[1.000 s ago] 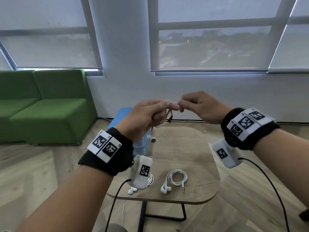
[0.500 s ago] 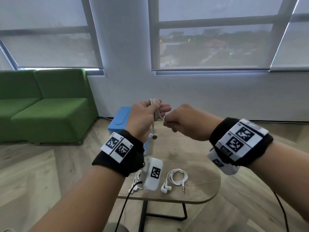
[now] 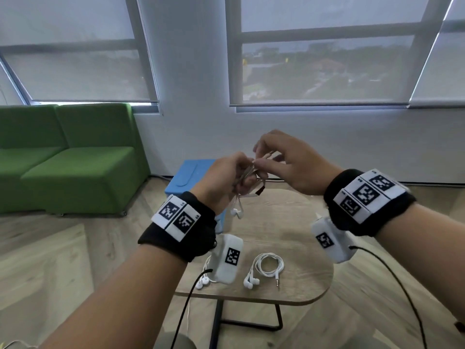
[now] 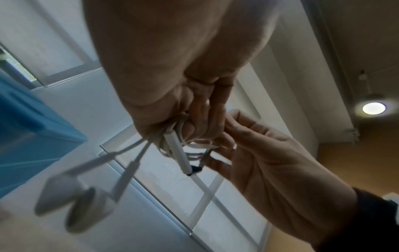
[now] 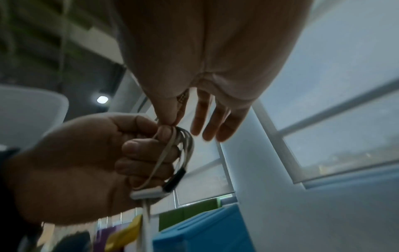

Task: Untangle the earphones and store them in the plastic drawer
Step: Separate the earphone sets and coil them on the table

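Gripping tangled earphones (image 3: 247, 176), both hands

Two earphone sets lie at the tabletop's (image 3: 297, 238) 6 o'clock edge: coiled earphones (image 3: 266, 269) right, second earphones (image 3: 204, 280) left. The plastic drawer (image 3: 187, 177) stands at 11 o'clock, the sofa (image 3: 70, 157) at 9.

Both forearms are reaching forward, raised at chest height. The left hand (image 3: 227, 180) is curling into a fist; the right hand (image 3: 293, 163) is pinching thumb to forefinger, other fingers (image 5: 215, 122) spreading straight.
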The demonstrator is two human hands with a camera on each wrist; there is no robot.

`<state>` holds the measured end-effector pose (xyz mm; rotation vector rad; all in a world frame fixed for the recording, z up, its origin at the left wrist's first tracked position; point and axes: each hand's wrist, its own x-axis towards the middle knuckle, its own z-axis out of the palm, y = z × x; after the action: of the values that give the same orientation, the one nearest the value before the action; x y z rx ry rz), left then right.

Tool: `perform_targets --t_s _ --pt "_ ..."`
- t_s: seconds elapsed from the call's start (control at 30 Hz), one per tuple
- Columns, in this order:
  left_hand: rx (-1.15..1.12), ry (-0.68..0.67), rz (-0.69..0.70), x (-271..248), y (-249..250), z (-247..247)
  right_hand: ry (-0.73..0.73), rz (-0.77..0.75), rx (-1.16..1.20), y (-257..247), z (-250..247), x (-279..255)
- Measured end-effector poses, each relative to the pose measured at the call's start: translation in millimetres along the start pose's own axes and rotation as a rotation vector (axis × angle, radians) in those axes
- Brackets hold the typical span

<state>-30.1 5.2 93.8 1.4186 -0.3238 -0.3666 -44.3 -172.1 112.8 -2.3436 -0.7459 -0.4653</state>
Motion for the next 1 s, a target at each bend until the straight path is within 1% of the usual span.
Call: perform_targets --t_s 0.1,0.2,0.27,0.37,0.5,0.73,0.9,1.0 --pt "-0.052 -0.085 -0.014 -4.6 0.6 -5.2 0.027 0.136 0.338 -0.4 13.9 -3.5" --pt "-0.037 -0.144 -0.01 -7.9 -5.1 -13.3 0.084 0.214 0.521 -0.9 25.5 -6.4" --pt "-0.019 -0.148 0.014 -10.0 -10.7 -18.4 0.109 0.256 0.59 0.4 31.8 -8.4" --pt "-0.028 -0.116 0.012 -13.0 -19.1 -21.7 0.107 0.287 0.648 2.0 42.4 -12.2" --pt "-0.075 -0.079 0.009 -13.7 -31.2 -22.8 0.143 0.326 0.724 0.7 53.6 -16.7" --pt "-0.115 -0.058 -0.006 -22.5 -41.6 -20.9 0.125 0.229 0.639 -0.9 63.5 -24.0" --pt "-0.029 -0.004 0.069 -20.9 -44.3 -15.9 0.208 0.247 0.634 -0.9 72.6 -22.2" --pt "0.004 0.016 0.114 -17.9 -47.8 -14.8 0.239 0.255 0.673 -2.7 73.6 -23.7"
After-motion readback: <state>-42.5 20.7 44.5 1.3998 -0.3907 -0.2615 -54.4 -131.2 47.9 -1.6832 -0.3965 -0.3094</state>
